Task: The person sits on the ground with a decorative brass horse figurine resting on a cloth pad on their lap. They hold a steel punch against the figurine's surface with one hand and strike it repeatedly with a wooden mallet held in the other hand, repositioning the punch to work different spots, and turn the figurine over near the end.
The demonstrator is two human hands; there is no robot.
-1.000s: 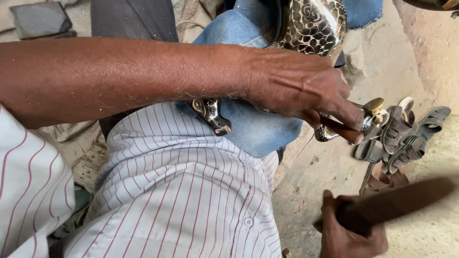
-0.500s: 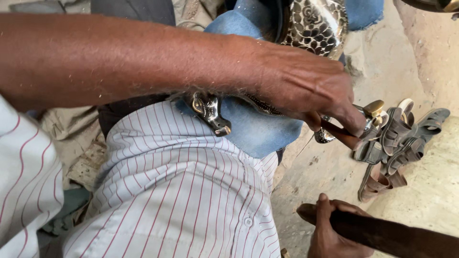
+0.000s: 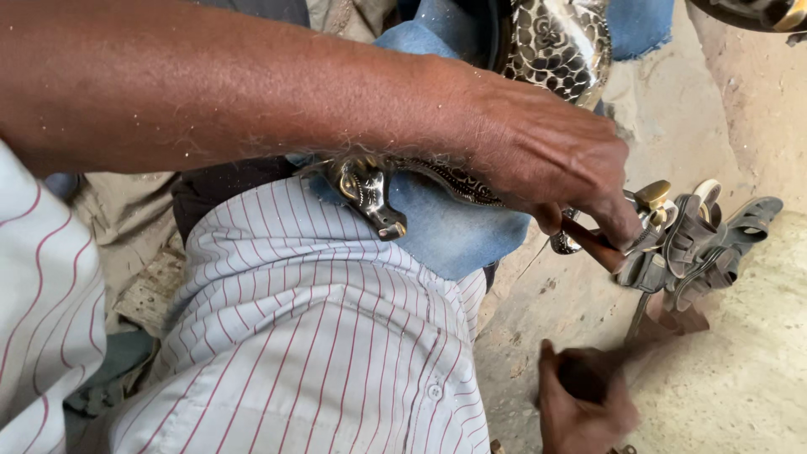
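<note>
My left hand point(image 3: 555, 160) reaches across from the left and is closed on a thin brown-handled tool point(image 3: 593, 242), tip pointing down to the right. Beneath that arm lies an ornate metal piece with a dark embossed pattern point(image 3: 555, 42), resting on blue denim cloth point(image 3: 454, 235) over the lap. A small brass animal-shaped part point(image 3: 370, 192) pokes out below the forearm. My right hand point(image 3: 580, 408), low near the bottom edge, grips a dark wooden stick point(image 3: 656, 332) that angles up to the right and looks blurred.
A pair of grey strapped sandals point(image 3: 706, 244) lies on the dusty concrete ground point(image 3: 740, 378) right of the left hand. A white shirt with red stripes point(image 3: 319, 336) fills the lower left. Another dark metal object point(image 3: 756, 13) shows at the top right corner.
The right hand's wooden stick swung down from a raised position, went low and flat, and now angles up toward the sandals. The left hand has kept its hold on the tool.
</note>
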